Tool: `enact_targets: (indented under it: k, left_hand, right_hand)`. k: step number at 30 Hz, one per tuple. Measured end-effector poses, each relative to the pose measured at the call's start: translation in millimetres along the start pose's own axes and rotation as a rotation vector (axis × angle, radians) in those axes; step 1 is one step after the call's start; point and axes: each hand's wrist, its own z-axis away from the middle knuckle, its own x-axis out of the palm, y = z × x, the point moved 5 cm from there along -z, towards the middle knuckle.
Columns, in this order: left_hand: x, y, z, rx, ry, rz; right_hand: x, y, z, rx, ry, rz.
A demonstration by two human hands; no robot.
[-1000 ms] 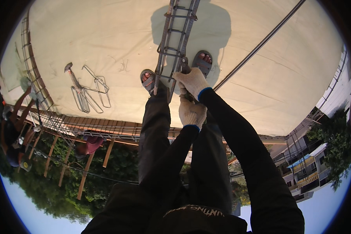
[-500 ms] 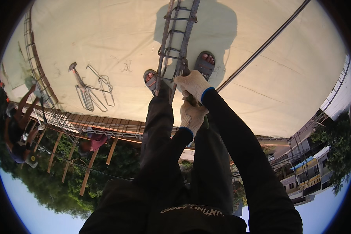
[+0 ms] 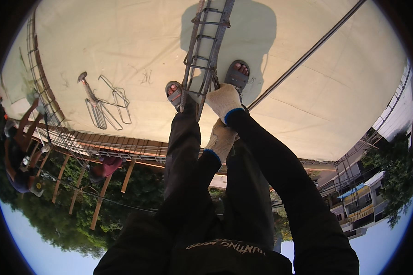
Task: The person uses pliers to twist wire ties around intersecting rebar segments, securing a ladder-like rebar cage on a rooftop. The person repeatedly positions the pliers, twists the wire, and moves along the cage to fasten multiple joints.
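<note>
My right hand, in a cream knitted glove with a blue cuff, is closed around a dark metal tool. Only the tool's tip shows, against the right bar of a rebar cage; its kind is hidden by the glove. The cage, long bars joined by square stirrups, runs away from me between my sandalled feet. Below the right wrist, my left hand, gloved alike, is curled shut close to my right forearm. What it holds, if anything, is hidden.
A hammer and several bent wire stirrups lie on the pale sheeting to the left. A long bar crosses at right. Rebar and boards line the near edge, where two people are beyond at left.
My left hand has drawn slightly down and left, and the greenish piece beneath it no longer shows. My right hand has turned slightly, staying at the cage's right bar.
</note>
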Motion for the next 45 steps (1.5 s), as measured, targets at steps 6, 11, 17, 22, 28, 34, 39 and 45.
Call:
enact_targets:
  k: [6, 11, 17, 22, 28, 34, 39, 45]
  left_hand:
    - [-4.8, -19.0, -5.9, -0.162, -0.290, 0.377]
    - [24.3, 12.6, 19.1, -0.204, -1.044, 0.873]
    - [16.8, 22.8, 29.8, -0.275, -0.715, 0.567]
    - [-6.1, 33.3, 36.4, 0.099, 0.041, -0.526]
    - [10.1, 10.1, 22.9, 0.037, 0.040, -0.090]
    - [27.4, 17.7, 34.3, -0.208, -1.039, 0.981]
    - [22.1, 18.6, 28.7, -0.245, -1.296, 1.059]
    - [-3.5, 0.0, 25.3, -0.036, -0.209, 0.047]
  right_hand:
    - [-43.9, -59.6, 35.4, 0.267, 0.027, -0.132]
    - [-64.1, -54.5, 44.2, 0.310, -0.472, -1.071]
    - [-43.2, -55.5, 23.7, 0.455, -0.469, -0.969]
    - [-23.9, -35.9, 4.6, 0.239, -0.077, -0.474]
    - [-31.1, -42.3, 13.0, 0.344, -0.112, -0.265]
    - [-63.5, -65.5, 43.2, 0.389, -0.372, -0.890]
    - [-45.5, -68.4, 32.8, 0.323, -0.635, -1.212]
    - [-30.1, -16.3, -1.1, 0.171, -0.092, -0.248]
